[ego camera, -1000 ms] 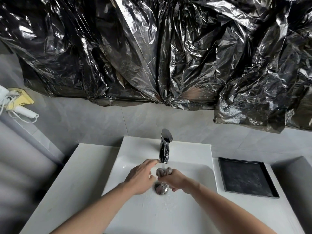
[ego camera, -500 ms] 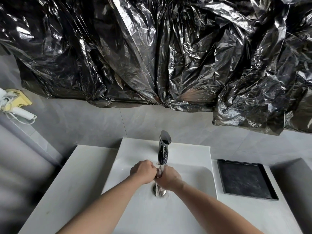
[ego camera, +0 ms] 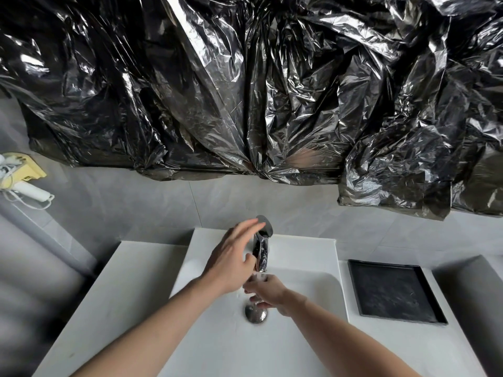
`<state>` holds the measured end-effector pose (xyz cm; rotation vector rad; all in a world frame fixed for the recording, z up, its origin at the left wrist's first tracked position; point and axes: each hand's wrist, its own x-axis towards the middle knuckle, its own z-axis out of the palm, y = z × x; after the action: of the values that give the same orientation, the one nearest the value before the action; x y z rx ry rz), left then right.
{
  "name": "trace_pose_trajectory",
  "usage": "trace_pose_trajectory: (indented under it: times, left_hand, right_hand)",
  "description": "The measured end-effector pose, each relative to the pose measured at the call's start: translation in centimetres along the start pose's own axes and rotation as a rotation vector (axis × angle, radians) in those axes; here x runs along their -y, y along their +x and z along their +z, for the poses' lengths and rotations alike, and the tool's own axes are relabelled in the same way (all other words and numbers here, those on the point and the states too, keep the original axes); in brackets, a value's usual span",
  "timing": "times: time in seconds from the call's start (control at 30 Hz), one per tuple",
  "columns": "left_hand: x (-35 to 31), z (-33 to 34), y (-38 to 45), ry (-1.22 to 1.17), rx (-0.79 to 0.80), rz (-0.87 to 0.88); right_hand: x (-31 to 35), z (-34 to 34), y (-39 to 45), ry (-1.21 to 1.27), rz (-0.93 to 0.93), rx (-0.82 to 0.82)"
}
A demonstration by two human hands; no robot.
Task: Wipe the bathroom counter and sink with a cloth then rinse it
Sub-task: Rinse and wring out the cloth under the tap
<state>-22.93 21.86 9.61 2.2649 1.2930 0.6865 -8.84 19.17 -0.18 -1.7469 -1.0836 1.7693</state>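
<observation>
At the centre of the frame the left hand (ego camera: 231,263) is raised to the chrome faucet (ego camera: 261,244), its fingers straight and spread, the fingertips at the lever on top and the thumb beside the spout body; it grips nothing. Just below, the right hand (ego camera: 265,291) sits under the spout with its fingers curled, directly above the round metal drain (ego camera: 255,314) in the white sink (ego camera: 307,292). The cloth is judged to be balled inside that fist, but none of it shows plainly here, so whether the hand is clamped on it cannot be confirmed. The two hands are apart, one above the other. Some water appears at the spout mouth, though blur makes the flow uncertain. Judgement: the rinse is in its closing part and the step in hand is working the lever. To do it well, press the lever with flat fingertips rather than hooking it, keep the lower fist centred over the drain so that run-off falls into the basin and not onto the white counter (ego camera: 109,292), and squeeze firmly before lifting away. Wet splashes near the drain suggest drips are the main risk. A black tray (ego camera: 394,292) lies on the counter at lower right, well apart from the hands.
</observation>
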Motion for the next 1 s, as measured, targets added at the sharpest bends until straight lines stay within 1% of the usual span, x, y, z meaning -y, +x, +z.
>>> trace_pose_trajectory:
  times: [0.03, 0.1, 0.23, 0.3, 0.37, 0.47, 0.53, 0.63, 0.73, 0.77, 0.83, 0.9, 1.0]
  left_hand:
    - [-0.8, -0.3, 0.4, 0.067, 0.061, 0.048]
    - [-1.6, -0.4, 1.0, 0.178, 0.158, 0.080]
    - [-1.4, 0.3, 0.7, 0.246, 0.187, 0.084]
    - [-1.5, 0.6, 0.5, 0.274, 0.227, 0.104]
    - [-1.8, 0.5, 0.0, 0.247, 0.206, 0.106]
    - [-2.2, 0.0, -2.6, 0.136, 0.119, 0.055]
    - [-1.9, -0.1, -5.4, 0.080, 0.126, 0.024]
    - [-2.0, -0.1, -8.8, 0.086, 0.210, 0.107]
    - [-2.8, -1.1, -9.9, 0.190, 0.303, 0.235]
    - [-3.0, -1.4, -9.8, 0.241, 0.325, 0.284]
    - [-3.3, -2.0, -9.4, 0.336, 0.343, 0.370]
    - [-3.4, -2.7, -8.8, 0.421, 0.361, 0.417]
    - [-3.8, -3.3, -7.7, 0.532, 0.343, 0.477]
  right_hand:
    - [0.2, 0.2, -0.1, 0.007, 0.005, 0.015]
    - [0.7, 0.4, -0.7, 0.026, -0.001, 0.051]
    - [0.9, 0.1, -2.9, 0.044, 0.039, 0.162]
    - [0.3, -0.6, -3.4, 0.147, 0.107, 0.182]
    - [-0.3, -1.5, -4.2, 0.253, 0.130, 0.217]
    - [-0.9, -3.2, -6.0, 0.353, 0.056, 0.301]
    - [-1.2, -4.2, -7.2, 0.397, 0.014, 0.323]
    - [-1.3, -5.2, -8.5, 0.397, 0.007, 0.329]
    - [0.4, -5.4, -10.0, 0.491, 0.062, 0.290]
    - [1.2, -5.3, -10.6, 0.476, 0.087, 0.283]
    - [2.9, -5.0, -12.0, 0.307, 0.100, 0.300]
    - [4.4, -4.7, -13.3, 0.115, 0.051, 0.355]
    - [6.5, -4.0, -14.7, -0.003, -0.062, 0.472]
